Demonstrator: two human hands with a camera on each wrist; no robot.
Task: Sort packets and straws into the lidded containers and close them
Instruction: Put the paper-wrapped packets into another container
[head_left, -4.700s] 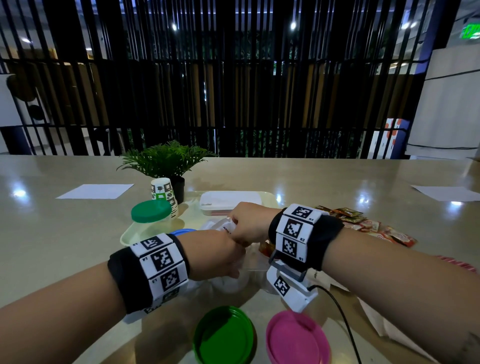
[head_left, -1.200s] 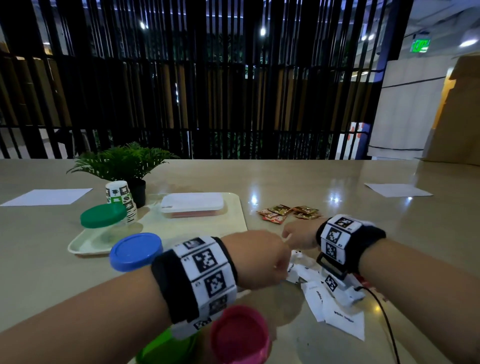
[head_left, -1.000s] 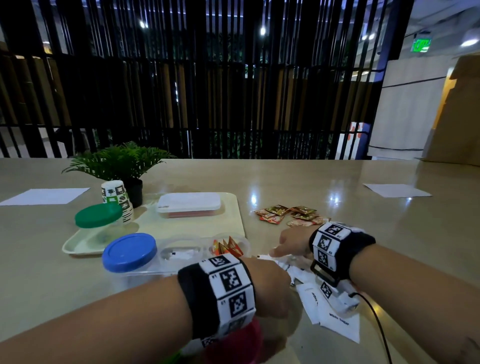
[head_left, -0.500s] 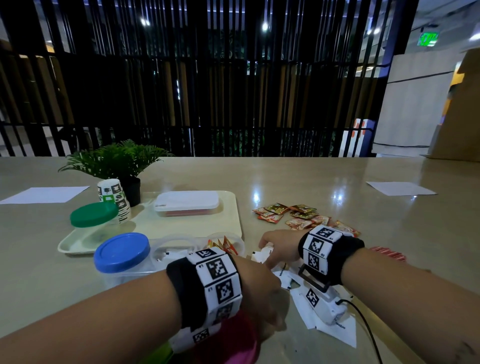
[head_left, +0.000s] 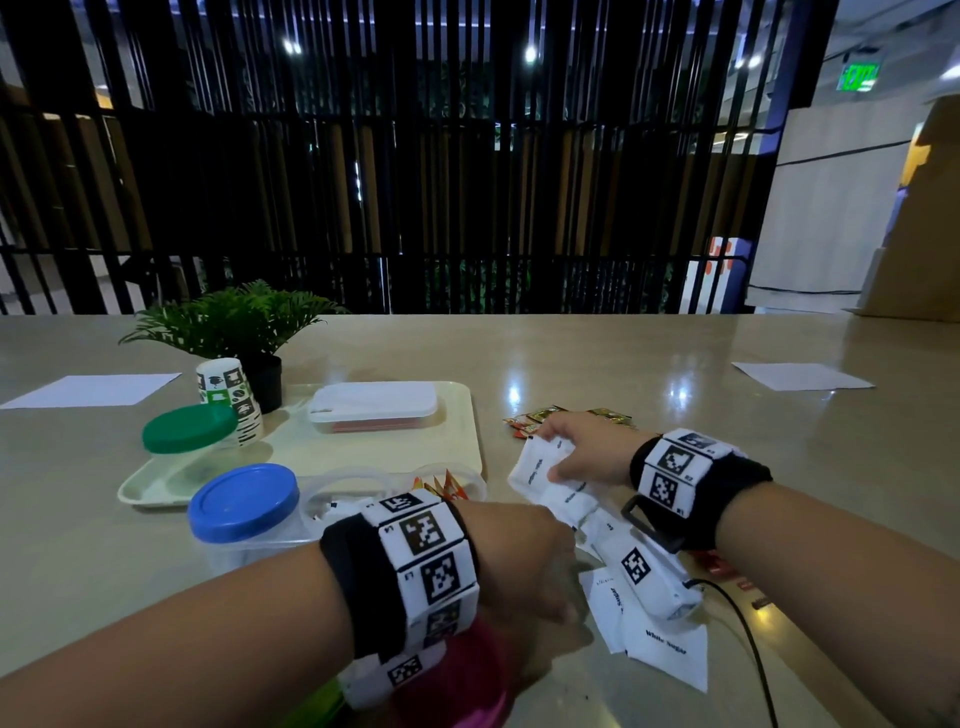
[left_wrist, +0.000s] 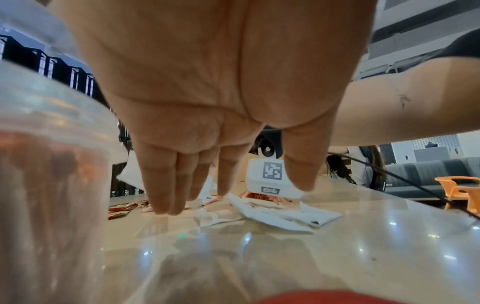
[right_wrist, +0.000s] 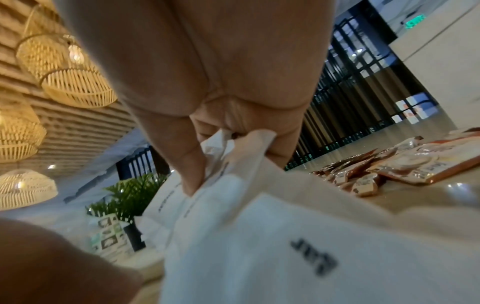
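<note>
Pinching flat, crinkly white sugar packets (head_left: 550, 470), your right hand (head_left: 587, 452) has lifted them; left hand (left_wrist: 207, 115) hangs relaxed, fingers straight.

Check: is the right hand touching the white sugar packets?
Touching. The right wrist view shows the right hand pinching the white sugar packets between thumb and fingers.

white sugar packets (head_left: 540, 473), blue lid (head_left: 243, 501), green lid (head_left: 189, 427), cream tray (head_left: 462, 415)
</note>
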